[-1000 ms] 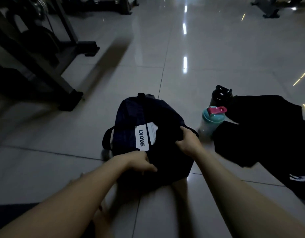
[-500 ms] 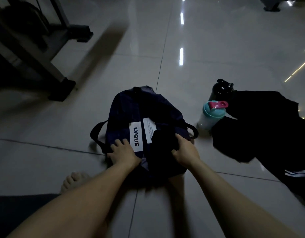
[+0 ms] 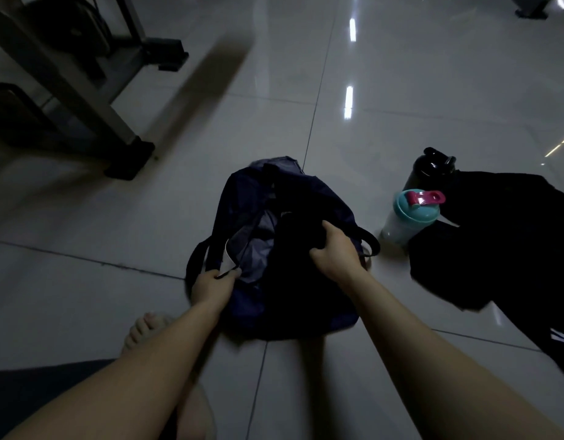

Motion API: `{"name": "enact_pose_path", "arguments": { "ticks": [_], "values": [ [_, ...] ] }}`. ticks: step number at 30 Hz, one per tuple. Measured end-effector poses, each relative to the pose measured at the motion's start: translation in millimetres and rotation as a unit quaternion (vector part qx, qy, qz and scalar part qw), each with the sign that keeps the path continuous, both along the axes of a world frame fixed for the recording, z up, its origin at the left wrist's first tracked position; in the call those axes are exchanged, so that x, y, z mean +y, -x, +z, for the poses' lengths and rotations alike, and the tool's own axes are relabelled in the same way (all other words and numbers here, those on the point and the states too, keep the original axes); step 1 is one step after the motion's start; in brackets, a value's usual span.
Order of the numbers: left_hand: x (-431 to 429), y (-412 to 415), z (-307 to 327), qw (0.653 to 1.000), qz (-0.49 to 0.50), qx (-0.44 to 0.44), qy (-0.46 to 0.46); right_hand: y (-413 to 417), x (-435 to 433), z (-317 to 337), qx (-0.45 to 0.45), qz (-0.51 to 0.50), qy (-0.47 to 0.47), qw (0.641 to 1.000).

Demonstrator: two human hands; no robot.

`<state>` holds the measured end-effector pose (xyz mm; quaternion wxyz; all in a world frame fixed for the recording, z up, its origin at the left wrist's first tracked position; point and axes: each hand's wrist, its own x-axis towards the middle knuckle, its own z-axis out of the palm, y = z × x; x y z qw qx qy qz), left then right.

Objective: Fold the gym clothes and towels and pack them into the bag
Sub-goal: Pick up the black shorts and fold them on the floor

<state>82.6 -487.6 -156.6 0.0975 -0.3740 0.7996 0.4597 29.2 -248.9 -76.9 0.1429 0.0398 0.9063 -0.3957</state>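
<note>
Since the half-second before, the bag's mouth has been pulled open.

- Far left, well beyond the fingers: dark machine frame (image 3: 67,77) standing on the tiled floor (image 3: 401,106).
- Bare foot (image 3: 144,328) on the floor, nearer the body than the left hand.
- Left hand (image 3: 212,284): fingers (image 3: 225,274) curled tight on the near-left edge of the opening of the navy bag (image 3: 242,198), drawing it back toward the body. A moment ago this hand lay on the cloth beside the white label. Now the label (image 3: 227,254) is turned edge-on, a white sliver just past the fingers.
- Pale grey lining (image 3: 255,249) is newly exposed between the two hands.
- Right hand (image 3: 336,250): fingers (image 3: 329,227) clamped over a dark bundle (image 3: 296,249) of cloth, which sits in the bag's mouth, just left of and under them. Garment or towel: too dark to tell.
- Right of those fingers, near but apart: teal shaker (image 3: 410,217) with pink flip cap, black bottle (image 3: 431,169) behind it.
- Farther right: black clothes (image 3: 503,249) spread loose on the floor, white stripes at the near end.

Judgement: the open mouth gives the bundle room, and this piece looks nearly stowed. It wants pushing down clear of the edge. The spread clothes are unfolded, so the task is well short of done.
</note>
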Motion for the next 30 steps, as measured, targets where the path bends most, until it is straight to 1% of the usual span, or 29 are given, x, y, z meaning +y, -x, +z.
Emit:
{"name": "enact_pose_path", "arguments": {
  "ticks": [3,5,7,8,11,13,15,16,18,20,21,22,23,24,25,27,28,30],
  "values": [
    [-4.9,-11.2,0.1,0.998,0.009,0.028,-0.053,17.0,-26.6,-6.6,-0.019,-0.017,0.117,0.993],
    [-7.5,-15.9,1.0,0.994,0.012,0.032,-0.103,19.3,-45.9,-14.4,-0.04,-0.012,0.162,0.986],
    [-9.7,-18.0,2.6,0.991,0.022,0.041,-0.127,16.3,-61.0,-30.7,-0.049,0.032,0.134,0.989],
    [-10.8,-18.7,2.3,0.992,0.023,0.045,-0.115,12.8,-65.8,-38.4,-0.053,0.055,0.1,0.992],
    [-7.7,-26.4,2.8,0.998,0.011,0.063,-0.011,6.3,-71.6,-61.7,-0.025,0.098,-0.027,0.995],
    [1.6,-33.5,8.4,0.994,-0.012,0.093,0.048,3.3,-74.2,-69.3,0.021,0.126,-0.116,0.985],
    [9.9,-37.8,11.0,0.986,-0.046,0.129,0.099,2.4,-76.2,-73.8,0.057,0.153,-0.175,0.971],
    [12.0,-37.4,10.2,0.981,-0.06,0.137,0.124,2.8,-76.6,-74.2,0.061,0.166,-0.188,0.966],
    [11.1,-31.6,9.6,0.978,-0.066,0.118,0.158,5.4,-72.6,-74.5,0.045,0.175,-0.17,0.969],
    [7.6,-22.1,13.1,0.983,-0.052,0.08,0.156,8.6,-62.9,-69.1,0.036,0.144,-0.119,0.982],
    [6.4,-17.9,16.3,0.984,-0.05,0.062,0.158,9.0,-56.9,-64.4,0.064,0.128,-0.111,0.983],
    [6.2,-14.7,19.2,0.984,-0.05,0.053,0.164,8.3,-51.1,-59.9,0.114,0.133,-0.119,0.977],
    [6.7,-13.3,21.5,0.983,-0.051,0.05,0.168,6.5,-46.2,-57.1,0.167,0.167,-0.134,0.963],
    [7.0,-13.1,22.4,0.983,-0.054,0.052,0.17,3.5,-42.9,-54.0,0.205,0.226,-0.149,0.941],
    [6.5,-13.6,21.9,0.982,-0.057,0.054,0.171,-0.9,-41.5,-53.1,0.215,0.294,-0.161,0.917],
    [5.2,-14.1,20.9,0.982,-0.069,0.052,0.169,-12.8,-44.2,-59.1,0.164,0.395,-0.184,0.885],
    [5.4,-13.7,21.6,0.983,-0.077,0.049,0.161,-18.7,-46.8,-65.6,0.131,0.421,-0.199,0.876],
    [6.7,-12.2,25.8,0.985,-0.096,0.049,0.134,-25.4,-52.5,-79.0,0.106,0.444,-0.225,0.861]
  ]
}}
